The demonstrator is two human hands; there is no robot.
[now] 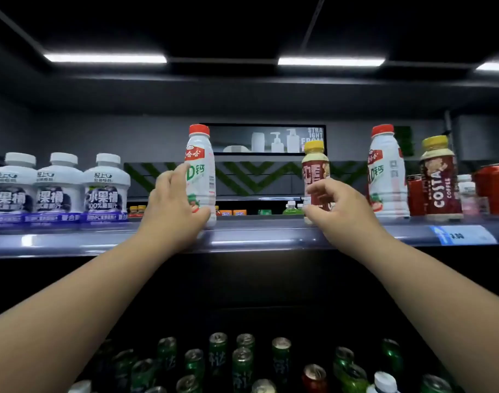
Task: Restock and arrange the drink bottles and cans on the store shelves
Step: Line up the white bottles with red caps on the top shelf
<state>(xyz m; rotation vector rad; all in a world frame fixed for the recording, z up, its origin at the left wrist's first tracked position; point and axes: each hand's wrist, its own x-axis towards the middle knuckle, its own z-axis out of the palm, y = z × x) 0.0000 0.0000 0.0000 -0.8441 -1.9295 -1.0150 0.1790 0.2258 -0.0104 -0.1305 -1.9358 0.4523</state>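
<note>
now your left hand [174,205] grips the white bottle [201,165] at frame centre, your right hand [334,207] the brown bottle [316,168]

Both bare forearms are raised from the lower corners and stretched forward and upward toward the front edge of the shelf [256,236]. The left hand [173,199] is seen from the back, with its fingers wrapped round the left side of a white bottle [204,177] and its thumb laid near the base. The right hand [337,204] is curled, with forefinger and thumb closed on the lower part of a brown bottle [316,168].
</note>
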